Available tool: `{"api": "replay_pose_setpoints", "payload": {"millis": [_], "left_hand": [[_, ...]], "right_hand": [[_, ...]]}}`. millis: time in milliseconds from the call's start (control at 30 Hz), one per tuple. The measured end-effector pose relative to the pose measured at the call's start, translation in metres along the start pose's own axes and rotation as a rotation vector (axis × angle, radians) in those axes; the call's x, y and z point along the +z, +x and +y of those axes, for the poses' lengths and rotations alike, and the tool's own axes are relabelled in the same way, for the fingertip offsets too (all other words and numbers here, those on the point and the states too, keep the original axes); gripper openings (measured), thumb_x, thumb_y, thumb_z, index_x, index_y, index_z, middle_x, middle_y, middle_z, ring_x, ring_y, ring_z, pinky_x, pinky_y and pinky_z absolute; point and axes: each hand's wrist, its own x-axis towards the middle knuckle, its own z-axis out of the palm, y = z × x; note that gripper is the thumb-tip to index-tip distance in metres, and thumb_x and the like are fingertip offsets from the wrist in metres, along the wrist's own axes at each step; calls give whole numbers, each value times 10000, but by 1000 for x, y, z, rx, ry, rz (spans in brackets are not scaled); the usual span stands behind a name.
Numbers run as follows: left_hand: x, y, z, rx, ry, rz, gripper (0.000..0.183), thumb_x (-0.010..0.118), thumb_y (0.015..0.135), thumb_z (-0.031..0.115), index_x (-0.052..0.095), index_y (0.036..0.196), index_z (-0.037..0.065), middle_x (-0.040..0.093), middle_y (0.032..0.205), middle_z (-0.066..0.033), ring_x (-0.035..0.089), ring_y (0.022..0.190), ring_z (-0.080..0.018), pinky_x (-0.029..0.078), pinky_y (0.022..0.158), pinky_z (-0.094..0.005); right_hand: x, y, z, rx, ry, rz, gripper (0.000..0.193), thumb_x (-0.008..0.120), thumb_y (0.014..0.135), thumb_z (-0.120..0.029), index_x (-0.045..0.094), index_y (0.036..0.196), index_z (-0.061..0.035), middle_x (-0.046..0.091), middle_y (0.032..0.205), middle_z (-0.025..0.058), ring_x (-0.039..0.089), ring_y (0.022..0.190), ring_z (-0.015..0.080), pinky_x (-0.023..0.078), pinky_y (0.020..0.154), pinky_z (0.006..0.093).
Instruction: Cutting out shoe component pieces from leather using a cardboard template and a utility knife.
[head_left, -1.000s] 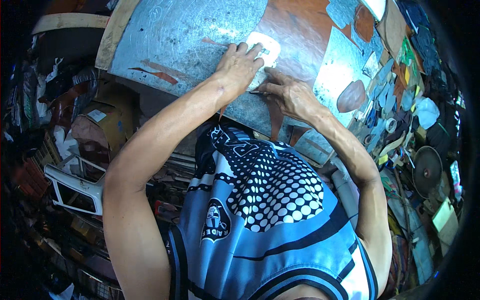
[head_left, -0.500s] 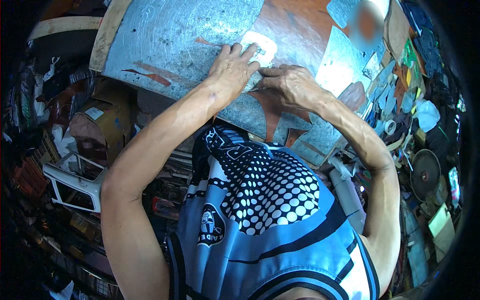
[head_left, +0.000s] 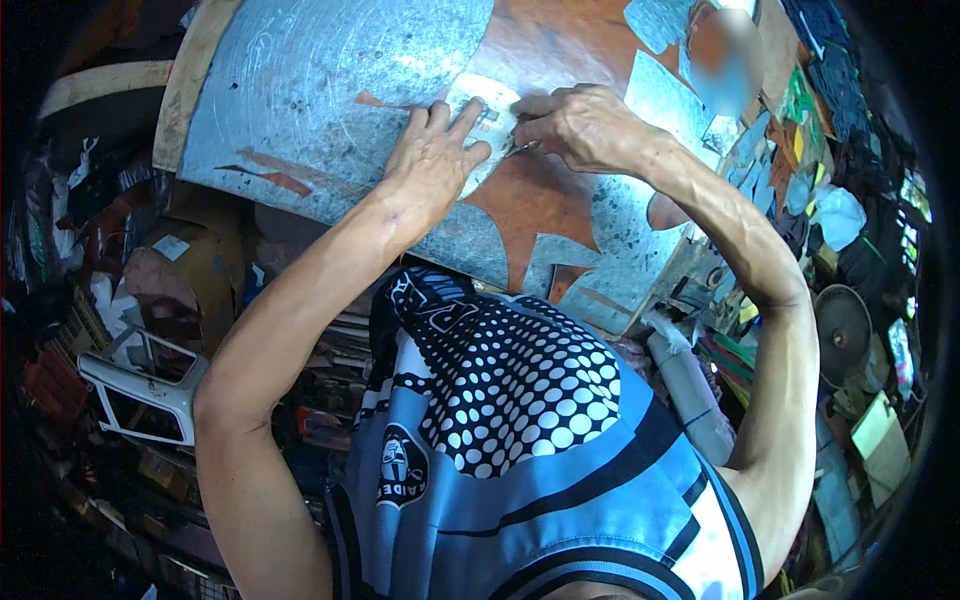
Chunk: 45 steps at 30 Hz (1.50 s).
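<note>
A brown leather sheet (head_left: 535, 195) with ragged cut edges lies on a scratched grey metal worktop (head_left: 300, 90). On the leather rests a pale, round-cornered template (head_left: 492, 92). My left hand (head_left: 430, 155) presses down on the template's left side with its fingers spread. Along the template's right edge, my right hand (head_left: 585, 128) is closed in a pinch around a thin tool (head_left: 526, 147). Only a small tip of that tool shows below the fingers, so its exact kind is hidden.
Narrow leather scraps (head_left: 275, 178) lie at the worktop's left, and a small offcut (head_left: 565, 280) near its front edge. Leather pieces and a white plastic bag (head_left: 838, 215) crowd the right side. A white frame (head_left: 145, 385) stands at the lower left.
My right hand has moved up along the template's right edge, away from me. My left hand stays pressed on the template. The whole view has shifted slightly.
</note>
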Motion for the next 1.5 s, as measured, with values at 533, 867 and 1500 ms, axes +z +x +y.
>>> {"api": "replay_pose_setpoints", "payload": {"millis": [533,867,1500], "left_hand": [[-8,-3,2,-3,-11,-36,360,610,805,15,610,1148,125,323,1551,-188,324,1385,-451,396,1047,-481],[-3,-6,13,-49,-19,34,313,585,810,-13,589,1109,80,346,1519,-218,340,1371,-486,466,1016,-526],[3,-19,42,-183,48,53,333,599,881,128,598,1212,89,399,1501,-218,389,1369,-463,458,986,-444]], "right_hand": [[-14,17,27,-17,146,-72,280,727,768,-61,757,1033,-145,692,1209,36,617,1171,225,517,948,391],[-43,31,21,32,64,-366,299,644,805,-151,692,1099,-182,725,1028,37,663,966,285,513,806,431],[6,25,-50,281,408,438,235,639,891,-167,721,1089,-71,721,1013,138,701,834,326,570,739,403]]}}
